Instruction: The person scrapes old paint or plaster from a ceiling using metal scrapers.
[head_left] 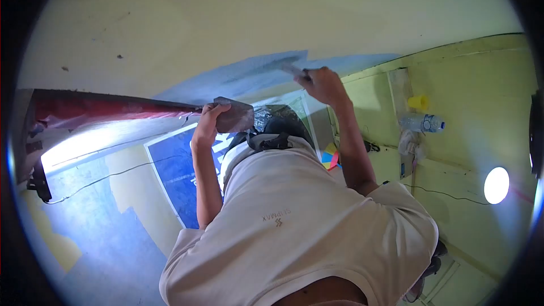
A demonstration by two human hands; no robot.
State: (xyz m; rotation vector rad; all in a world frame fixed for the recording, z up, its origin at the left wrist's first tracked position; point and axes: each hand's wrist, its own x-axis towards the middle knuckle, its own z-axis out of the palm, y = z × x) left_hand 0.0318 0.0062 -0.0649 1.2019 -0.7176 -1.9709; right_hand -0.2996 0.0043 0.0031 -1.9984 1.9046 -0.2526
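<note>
My left hand (208, 124) grips a dark, flat, roughly square plate (235, 116), its thumb on the upper face. Higher and to the right, my right hand (326, 86) is closed round the handle of a thin pale tool (292, 69), blurred at its tip. That tool is at a blue-grey patch (238, 76) on the cream wall (226, 17). Darker smears run across the patch. Whether the tool touches the wall, I cannot tell.
A red, plastic-covered ledge (102, 109) juts out at the left, with a bright light beneath. Below it is a blue poster (175, 175). At the right are a plastic bottle (422, 122), a yellow cup (418, 102), a hanging cable (447, 194) and a round bright light (497, 185).
</note>
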